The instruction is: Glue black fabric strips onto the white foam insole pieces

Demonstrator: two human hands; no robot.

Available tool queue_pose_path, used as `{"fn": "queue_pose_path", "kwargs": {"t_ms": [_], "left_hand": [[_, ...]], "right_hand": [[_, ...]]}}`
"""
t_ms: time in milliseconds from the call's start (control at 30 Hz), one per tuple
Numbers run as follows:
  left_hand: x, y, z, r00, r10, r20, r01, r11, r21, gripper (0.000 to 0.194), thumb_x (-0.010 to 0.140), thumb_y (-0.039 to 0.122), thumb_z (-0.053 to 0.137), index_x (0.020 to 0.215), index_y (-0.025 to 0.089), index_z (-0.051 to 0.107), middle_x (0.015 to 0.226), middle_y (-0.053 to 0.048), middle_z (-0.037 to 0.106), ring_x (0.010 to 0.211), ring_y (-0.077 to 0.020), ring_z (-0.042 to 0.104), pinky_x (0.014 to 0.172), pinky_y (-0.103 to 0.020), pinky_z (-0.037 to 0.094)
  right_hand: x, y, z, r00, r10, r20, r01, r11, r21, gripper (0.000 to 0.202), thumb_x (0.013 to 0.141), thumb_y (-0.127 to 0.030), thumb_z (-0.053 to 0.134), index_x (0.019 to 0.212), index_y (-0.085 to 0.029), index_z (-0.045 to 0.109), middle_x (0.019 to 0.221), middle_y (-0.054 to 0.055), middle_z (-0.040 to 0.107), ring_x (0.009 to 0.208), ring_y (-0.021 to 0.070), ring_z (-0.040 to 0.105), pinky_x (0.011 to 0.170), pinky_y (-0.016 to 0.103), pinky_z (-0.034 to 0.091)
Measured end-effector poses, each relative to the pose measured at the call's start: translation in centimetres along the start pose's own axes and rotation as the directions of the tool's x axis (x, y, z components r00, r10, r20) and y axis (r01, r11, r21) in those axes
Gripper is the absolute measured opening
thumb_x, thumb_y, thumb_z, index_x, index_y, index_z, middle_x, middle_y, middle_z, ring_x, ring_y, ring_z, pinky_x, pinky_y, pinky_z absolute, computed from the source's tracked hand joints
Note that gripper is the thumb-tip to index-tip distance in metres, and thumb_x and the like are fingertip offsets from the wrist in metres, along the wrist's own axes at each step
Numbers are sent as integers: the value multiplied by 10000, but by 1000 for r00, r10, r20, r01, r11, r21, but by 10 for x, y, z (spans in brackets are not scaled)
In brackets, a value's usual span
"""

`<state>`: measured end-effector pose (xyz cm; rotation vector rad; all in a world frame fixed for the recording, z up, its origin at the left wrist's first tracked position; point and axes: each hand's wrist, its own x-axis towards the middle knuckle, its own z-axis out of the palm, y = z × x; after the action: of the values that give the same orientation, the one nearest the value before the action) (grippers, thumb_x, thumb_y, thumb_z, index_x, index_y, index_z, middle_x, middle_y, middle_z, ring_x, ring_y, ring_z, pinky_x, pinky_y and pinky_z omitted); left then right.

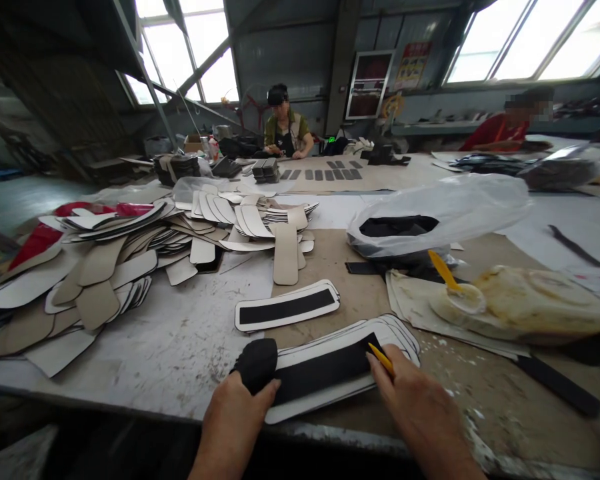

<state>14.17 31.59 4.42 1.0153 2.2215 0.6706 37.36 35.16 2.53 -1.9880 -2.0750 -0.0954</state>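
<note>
The left hand (237, 408) has its grip closed on a curved black bundle (257, 365); the right hand's (416, 400) grip pinches a slim, pointed yellow tool (381, 359) by one end of a flat black strip (325, 370), which lies on stacked white round-cornered panels (393, 333) on the worktop (180, 343).

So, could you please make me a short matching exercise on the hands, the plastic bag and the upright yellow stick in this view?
Column one
1. Left hand
2. Right hand
3. Plastic bag
4. Yellow stick

Column two
A. Open, with dark contents showing
B. Holding a slim yellow tool
C. Tilted in a stained container
D. Holding bunched black material

Right pairs: 1-D, 2-B, 3-A, 4-C
</note>
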Motion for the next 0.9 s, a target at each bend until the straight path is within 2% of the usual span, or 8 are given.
{"fn": "queue_pose_path", "kwargs": {"t_ms": [133,367,467,633,800,900], "left_hand": [[0,-6,3,999,-43,-31,43,999,6,440,544,494,649,757,112,604,764,-193,669,824,-360,619,722,-422,453],[2,-12,8,997,-80,-17,77,988,-135,468,537,484,682,776,92,587,795,-148,668,801,-313,625,708,-365,472],[1,-10,8,999,-48,9,49,979,-197,472,543,441,693,842,92,586,834,-122,669,835,-288,618,743,-339,473],[-4,-2,6,1000,-12,17,15,975,-224,383,566,421,677,773,112,586,738,-92,659,771,-293,614,671,-344,475],[-5,6,4,998,-41,46,51,970,-238,503,584,387,666,956,62,572,848,-127,676,807,-293,616,710,-349,475],[-4,5,7,998,-46,51,56,972,-228,509,566,419,679,929,72,595,843,-128,687,828,-309,623,735,-350,480]], "right_hand": [[2,2,4,1000,-1,16,1,1000,-5,103,837,-298,476,772,-226,512,560,19,631,480,209,619,428,247,333],[2,5,9,1000,-1,17,1,1000,19,101,817,-306,488,760,-222,487,540,20,615,474,217,616,427,248,331],[2,5,10,1000,3,23,-4,999,41,97,816,-291,471,748,-223,460,542,18,611,476,214,616,429,245,330],[3,4,10,999,19,30,-21,998,54,84,817,-265,447,747,-222,429,535,21,602,482,214,612,438,244,324],[5,6,14,1000,8,24,-9,998,69,78,816,-253,431,748,-218,422,529,19,589,475,203,603,449,241,329],[5,8,21,1000,6,-7,-5,997,71,89,817,-263,413,741,-219,421,528,15,582,474,200,595,454,243,331]]}}
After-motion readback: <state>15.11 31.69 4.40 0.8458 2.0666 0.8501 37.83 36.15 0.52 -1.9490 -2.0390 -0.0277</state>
